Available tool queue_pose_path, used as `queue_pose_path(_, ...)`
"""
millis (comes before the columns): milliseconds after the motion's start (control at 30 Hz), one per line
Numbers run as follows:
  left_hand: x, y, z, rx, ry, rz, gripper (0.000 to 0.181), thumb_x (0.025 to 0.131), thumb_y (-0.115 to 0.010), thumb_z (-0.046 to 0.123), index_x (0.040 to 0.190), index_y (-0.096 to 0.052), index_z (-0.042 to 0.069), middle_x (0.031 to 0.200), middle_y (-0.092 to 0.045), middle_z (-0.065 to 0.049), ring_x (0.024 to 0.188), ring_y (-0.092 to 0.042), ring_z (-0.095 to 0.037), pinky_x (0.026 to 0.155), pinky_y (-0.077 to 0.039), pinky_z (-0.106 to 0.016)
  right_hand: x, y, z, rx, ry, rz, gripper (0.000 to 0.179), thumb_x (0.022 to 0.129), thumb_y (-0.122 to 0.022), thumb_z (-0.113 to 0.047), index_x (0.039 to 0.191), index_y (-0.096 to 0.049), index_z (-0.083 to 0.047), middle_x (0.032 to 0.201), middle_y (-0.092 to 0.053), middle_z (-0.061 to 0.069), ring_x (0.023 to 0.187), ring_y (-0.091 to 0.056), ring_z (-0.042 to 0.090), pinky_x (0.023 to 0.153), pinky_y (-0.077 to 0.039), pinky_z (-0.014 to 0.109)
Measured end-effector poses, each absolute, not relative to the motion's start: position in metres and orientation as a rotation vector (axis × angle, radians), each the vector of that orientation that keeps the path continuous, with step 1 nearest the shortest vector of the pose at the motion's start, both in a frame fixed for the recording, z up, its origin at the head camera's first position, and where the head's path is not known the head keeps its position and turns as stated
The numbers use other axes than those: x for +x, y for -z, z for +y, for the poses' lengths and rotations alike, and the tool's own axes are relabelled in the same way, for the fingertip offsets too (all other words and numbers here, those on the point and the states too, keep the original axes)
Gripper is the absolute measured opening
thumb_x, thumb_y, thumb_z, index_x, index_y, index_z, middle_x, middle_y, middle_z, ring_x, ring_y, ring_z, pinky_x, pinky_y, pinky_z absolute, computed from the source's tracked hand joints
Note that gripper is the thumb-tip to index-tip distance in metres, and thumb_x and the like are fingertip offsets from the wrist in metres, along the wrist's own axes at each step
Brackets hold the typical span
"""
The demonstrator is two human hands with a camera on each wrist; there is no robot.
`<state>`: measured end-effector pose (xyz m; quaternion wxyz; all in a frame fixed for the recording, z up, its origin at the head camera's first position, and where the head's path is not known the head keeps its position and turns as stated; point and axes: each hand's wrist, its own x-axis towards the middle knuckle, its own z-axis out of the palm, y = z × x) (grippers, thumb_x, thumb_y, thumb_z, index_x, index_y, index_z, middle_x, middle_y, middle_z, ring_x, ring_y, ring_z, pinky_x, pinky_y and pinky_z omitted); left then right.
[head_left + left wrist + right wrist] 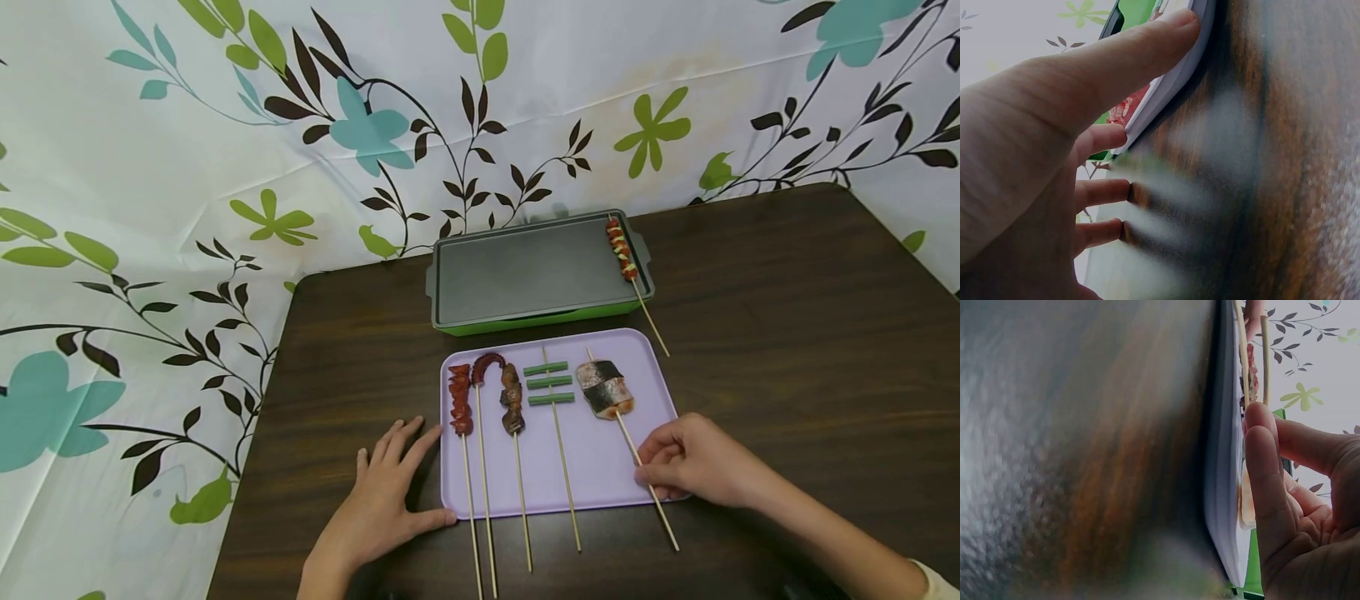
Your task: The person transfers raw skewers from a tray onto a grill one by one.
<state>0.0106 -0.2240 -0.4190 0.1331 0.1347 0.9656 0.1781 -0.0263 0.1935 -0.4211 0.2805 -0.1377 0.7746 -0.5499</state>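
My right hand (697, 462) pinches the bamboo stick of a skewer bearing a flat pale piece with a dark band (604, 389). That piece is at the right side of a lavender tray (600, 479). In the right wrist view, the thumb and fingertips meet on the stick (1265, 359). My left hand (382, 508) lies with fingers spread at the tray's left edge, its thumb by the front left corner. Left of the pinched skewer lie skewers of green stalks (550, 382), brown chunks (512, 400), a curled tentacle (487, 363) and red pieces (460, 400).
Behind the tray stands a green grill with a dark grey flat plate (532, 271). A skewer of red and pale green pieces (621, 248) lies at the plate's right end, its stick overhanging the front. A patterned cloth (525, 108) hangs behind the dark wooden table (787, 333).
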Motion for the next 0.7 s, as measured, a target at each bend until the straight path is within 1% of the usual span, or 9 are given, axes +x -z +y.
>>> queue_pose_path(200, 0.010, 0.419, -0.223, 0.392, -0.520, 2.807, 0.102, 0.070, -0.065, 0.078, 0.155, -0.027, 0.036, 0.160, -0.022, -0.003, 0.147, -0.014, -0.036, 0.097, -0.013, -0.081, -0.021, 0.415, 0.197, -0.451, 1.480, 2.075, 0.013, 0.085, -0.075, -0.010, 0.083, -0.069, 0.000, 0.062, -0.065, -0.002, 0.053, -0.061, 0.008, 0.047, -0.053, 0.030)
queue_pose_path(467, 0.011, 0.419, -0.223, 0.394, -0.527, 2.808, 0.102, 0.070, -0.065, 0.078, 0.155, -0.027, 0.036, 0.160, -0.023, -0.003, 0.146, -0.014, -0.037, 0.097, -0.013, -0.081, -0.017, 0.404, 0.200, -0.542, 1.549, 2.045, 0.004, 0.087, -0.072, -0.003, 0.084, -0.070, -0.004, 0.065, -0.066, -0.002, 0.055, -0.062, 0.008, 0.047, -0.053, 0.031)
queue_pose_path(567, 0.011, 0.419, -0.224, 0.396, -0.535, 2.808, 0.102, 0.070, -0.066, 0.077, 0.155, -0.027, 0.036, 0.160, -0.022, -0.004, 0.146, -0.013, -0.037, 0.097, -0.012, -0.081, -0.019, 0.397, 0.200, -0.558, 1.568, 2.038, 0.002, 0.088, -0.070, -0.002, 0.086, -0.070, -0.001, 0.066, -0.067, -0.002, 0.057, -0.063, 0.008, 0.048, -0.054, 0.031)
queue_pose_path(700, 0.011, 0.420, -0.224, 0.394, -0.534, 2.811, 0.102, 0.070, -0.067, 0.076, 0.155, -0.028, 0.036, 0.160, -0.023, -0.004, 0.147, -0.013, -0.037, 0.098, -0.012, -0.081, -0.024, 0.386, 0.200, -0.579, 1.573, 2.053, 0.008, 0.088, -0.071, -0.003, 0.089, -0.068, 0.005, 0.068, -0.067, -0.001, 0.058, -0.063, 0.008, 0.049, -0.055, 0.031)
